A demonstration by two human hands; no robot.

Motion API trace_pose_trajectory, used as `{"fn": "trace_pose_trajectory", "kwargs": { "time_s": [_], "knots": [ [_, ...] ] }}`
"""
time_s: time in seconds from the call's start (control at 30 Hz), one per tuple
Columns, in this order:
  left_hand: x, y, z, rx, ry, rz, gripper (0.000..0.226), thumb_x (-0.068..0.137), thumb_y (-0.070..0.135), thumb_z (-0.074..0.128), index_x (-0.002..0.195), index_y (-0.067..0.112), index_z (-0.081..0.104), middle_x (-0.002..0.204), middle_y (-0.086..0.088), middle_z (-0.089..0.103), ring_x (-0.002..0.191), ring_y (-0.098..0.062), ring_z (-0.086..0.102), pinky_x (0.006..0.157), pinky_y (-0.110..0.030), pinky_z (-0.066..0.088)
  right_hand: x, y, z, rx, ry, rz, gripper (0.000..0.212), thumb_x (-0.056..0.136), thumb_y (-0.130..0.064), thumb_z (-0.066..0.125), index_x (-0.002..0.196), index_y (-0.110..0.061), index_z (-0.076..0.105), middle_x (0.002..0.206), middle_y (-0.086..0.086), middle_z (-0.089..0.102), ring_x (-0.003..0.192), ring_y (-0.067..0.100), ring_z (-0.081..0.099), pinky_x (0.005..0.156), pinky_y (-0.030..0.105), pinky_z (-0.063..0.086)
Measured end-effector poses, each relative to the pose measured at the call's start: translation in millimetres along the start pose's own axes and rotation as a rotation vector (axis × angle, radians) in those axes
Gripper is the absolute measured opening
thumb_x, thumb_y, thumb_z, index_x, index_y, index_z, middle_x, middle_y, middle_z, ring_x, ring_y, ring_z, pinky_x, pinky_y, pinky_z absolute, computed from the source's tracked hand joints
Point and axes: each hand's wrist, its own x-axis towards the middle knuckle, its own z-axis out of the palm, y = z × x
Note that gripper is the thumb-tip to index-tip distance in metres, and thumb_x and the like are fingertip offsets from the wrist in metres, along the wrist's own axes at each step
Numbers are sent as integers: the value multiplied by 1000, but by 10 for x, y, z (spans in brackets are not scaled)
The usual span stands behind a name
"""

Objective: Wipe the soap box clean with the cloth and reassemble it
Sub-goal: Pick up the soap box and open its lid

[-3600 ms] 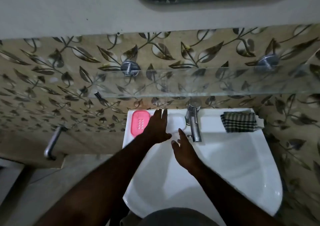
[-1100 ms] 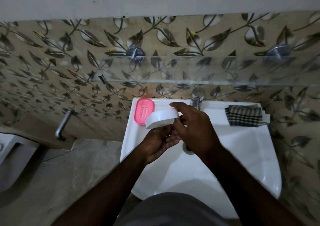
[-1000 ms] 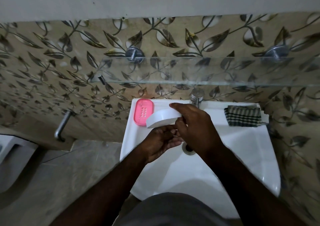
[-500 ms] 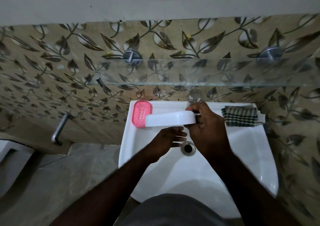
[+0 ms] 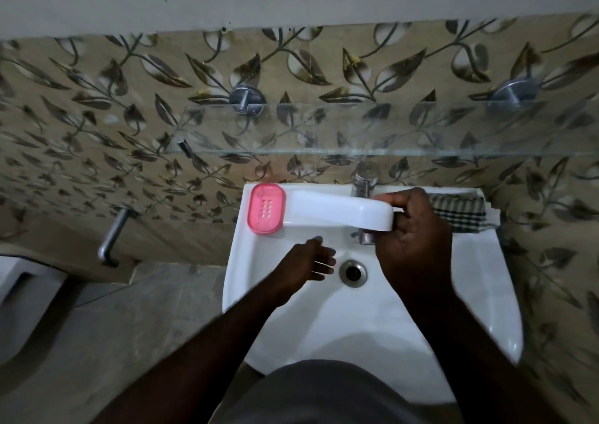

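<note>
My R hand [image 5: 413,242] grips the white soap box base [image 5: 337,211] by its right end, above the sink [image 5: 356,320]; L hand [image 5: 308,261] spread loose over it, holding nothing. Checked cloth [image 5: 460,214] on back ledge, right; pink insert [image 5: 266,209] back-left corner.

On my feed I see 2 forearms [image 5: 201,352], both bare down to the view's lower edge, ending in the left hand [image 5: 308,261] and the right hand [image 5: 411,238]. Short nails show on the left fingertips [image 5: 319,238]. A plain grey garment [image 5: 324,391] fills the bottom centre.
</note>
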Motion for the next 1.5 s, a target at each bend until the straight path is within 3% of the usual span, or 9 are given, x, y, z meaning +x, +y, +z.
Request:
{"fn": "trace_pose_trajectory", "kwargs": {
  "time_s": [0.1,0.33,0.43,0.63,0.8,1.03,1.23,1.37,1.5],
  "knots": [
    [0,-48,-1,140,-17,-52,67,104,36,17,85,4,73,95,-11,74,100,-33,65,88,-37,49,-25,144,137,-153,-96,33,26,74,10,62,94,-8,65,81,0,70,77,18,65,68,-3,37],
    [-90,-110,-75,270,-138,-129,43,105,37,22,144,24,36,146,1,34,124,-23,50,91,-39,47,-18,184,-5,-92,53,-61,35,71,9,50,99,-1,68,96,3,70,94,10,63,86,12,47],
    [-97,-89,-85,69,-89,-79,30,97,8,48,127,9,48,136,-5,46,110,-22,56,93,-46,47,0,250,7,-144,17,-126,36,67,17,52,96,4,69,96,15,72,95,15,61,89,6,40],
    [-192,186,-379,-152,-426,74,100,54,7,62,148,19,29,151,-1,41,134,-24,41,109,-53,32,77,283,-49,-75,-11,-121,33,69,16,57,95,-2,69,94,4,65,92,12,59,83,13,44],
    [-249,374,-477,-170,-584,148,73,68,7,69,137,19,51,138,-4,55,125,-28,47,109,-56,31,133,-48,-173,0,64,-167,27,72,7,61,96,-3,67,91,-3,63,88,11,61,78,14,45],
    [-67,12,-495,69,-81,-31,70,80,23,72,142,10,42,123,-4,65,116,-14,60,96,-37,50,10,465,-121,-226,-255,-67,25,74,-6,63,97,-17,63,89,3,68,83,25,65,72,28,47],
    [-206,329,-357,244,-186,229,123,50,77,74,150,34,16,139,12,48,128,-2,47,99,-23,44,24,410,-102,-183,-157,-13,30,72,11,57,92,-10,66,85,4,71,79,24,66,65,29,47],
    [-343,567,-119,618,-285,363,102,61,55,79,147,40,26,137,22,46,127,7,44,104,-21,41,-5,371,-44,-20,-245,127,29,76,6,59,92,-18,65,82,-3,72,77,14,67,65,31,53],
    [-402,559,-62,662,-214,389,81,60,54,81,132,31,51,119,15,61,100,-5,63,72,-24,54,82,341,-135,55,-460,294,34,80,-2,70,104,-25,61,96,-6,68,86,11,67,79,31,56]
  ]
}}
